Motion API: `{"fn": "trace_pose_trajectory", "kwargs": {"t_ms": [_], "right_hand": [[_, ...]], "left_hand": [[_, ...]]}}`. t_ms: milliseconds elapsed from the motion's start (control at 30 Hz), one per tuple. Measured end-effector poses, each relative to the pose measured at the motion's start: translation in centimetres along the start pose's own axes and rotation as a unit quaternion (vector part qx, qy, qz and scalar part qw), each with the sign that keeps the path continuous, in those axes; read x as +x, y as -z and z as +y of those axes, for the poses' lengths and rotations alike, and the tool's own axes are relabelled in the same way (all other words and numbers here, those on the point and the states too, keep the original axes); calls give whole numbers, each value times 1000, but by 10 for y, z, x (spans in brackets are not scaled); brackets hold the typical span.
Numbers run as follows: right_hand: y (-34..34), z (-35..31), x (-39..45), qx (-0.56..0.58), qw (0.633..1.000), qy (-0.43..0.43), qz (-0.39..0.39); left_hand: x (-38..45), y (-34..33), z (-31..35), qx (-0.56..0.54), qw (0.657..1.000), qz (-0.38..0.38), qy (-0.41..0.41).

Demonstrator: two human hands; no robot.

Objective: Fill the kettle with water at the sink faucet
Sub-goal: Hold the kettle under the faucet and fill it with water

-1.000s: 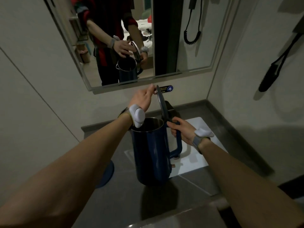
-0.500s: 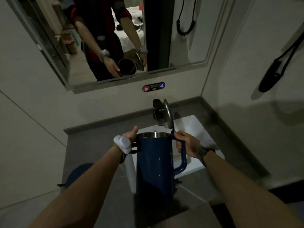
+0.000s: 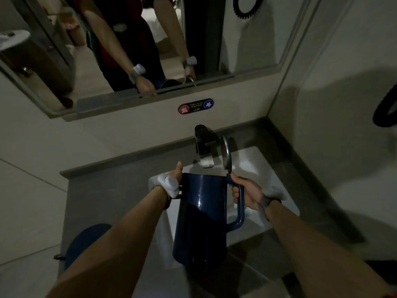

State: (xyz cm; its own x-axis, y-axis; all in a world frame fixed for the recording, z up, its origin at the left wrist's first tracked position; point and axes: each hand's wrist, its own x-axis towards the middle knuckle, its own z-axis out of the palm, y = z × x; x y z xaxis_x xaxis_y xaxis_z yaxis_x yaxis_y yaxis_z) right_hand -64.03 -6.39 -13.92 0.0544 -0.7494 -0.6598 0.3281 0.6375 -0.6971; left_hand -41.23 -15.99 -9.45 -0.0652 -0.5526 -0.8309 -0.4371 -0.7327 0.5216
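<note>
A tall dark blue kettle [image 3: 202, 216] hangs upright over the white sink [image 3: 253, 164], its hinged lid [image 3: 225, 152] standing open. My right hand [image 3: 247, 193] grips the kettle's handle. My left hand [image 3: 175, 178] is pressed against the kettle's left side near the rim, thumb up. The dark faucet [image 3: 203, 145] stands behind the kettle at the wall, its spout just beyond the kettle's rim. No water can be seen running.
A grey counter [image 3: 111, 190] surrounds the sink, with a round blue base [image 3: 86, 239] at the left. A mirror [image 3: 120, 52] hangs above, with a red-and-blue sticker [image 3: 196, 106] under it. Walls close in at right; a black coiled cord [image 3: 384, 112] hangs there.
The kettle has been lowered and carried forward toward the faucet. My left hand left the lid and now steadies the kettle's side. The view tilted down.
</note>
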Motion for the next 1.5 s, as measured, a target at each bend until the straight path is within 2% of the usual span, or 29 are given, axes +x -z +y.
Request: {"fn": "trace_pose_trajectory", "kwargs": {"t_ms": [67,133,233,400,533,633,700,733,800,867,933,1000,1133,1233,1367,1500], "right_hand": [[3,-4,10,-4,1000,-6,-6],[11,-10,28,-11,1000,-20,-17],[21,-13,48,-23,999,-39,-30],[25,-16,67,-34,998,-23,-44],[25,-28,79,-31,996,-18,-83],[29,-39,82,-62,991,-43,-109],[32,-44,83,-50,990,-64,-116],[33,-46,84,-38,991,-70,-111],[36,-48,84,11,992,-102,-66],[38,-51,88,44,991,-118,-37],[38,-52,95,44,992,-113,-22],[36,-52,101,34,994,-107,12],[39,-46,111,-14,995,-87,38],[41,-43,116,-98,992,-65,48],[38,-42,115,-167,985,-27,41],[36,-41,111,-149,985,-36,79]], "left_hand": [[13,0,0,25,997,56,-39],[26,-3,3,30,995,80,-48],[46,-10,0,7,996,83,-38],[63,-17,-1,-100,989,106,-34],[70,-15,-3,-202,974,94,-27],[67,-12,-1,-206,973,96,-37],[64,-13,5,-188,977,92,-35],[64,-12,11,-143,984,98,-36],[62,-11,22,17,992,115,-38],[60,-13,33,119,978,149,-82],[52,-18,48,103,966,180,-158],[47,-25,66,24,966,149,-210],[38,-36,95,-203,967,9,-152],[41,-41,98,-181,971,-31,-157],[47,-40,104,-103,981,27,-163],[44,-36,120,-159,976,35,-148]]}}
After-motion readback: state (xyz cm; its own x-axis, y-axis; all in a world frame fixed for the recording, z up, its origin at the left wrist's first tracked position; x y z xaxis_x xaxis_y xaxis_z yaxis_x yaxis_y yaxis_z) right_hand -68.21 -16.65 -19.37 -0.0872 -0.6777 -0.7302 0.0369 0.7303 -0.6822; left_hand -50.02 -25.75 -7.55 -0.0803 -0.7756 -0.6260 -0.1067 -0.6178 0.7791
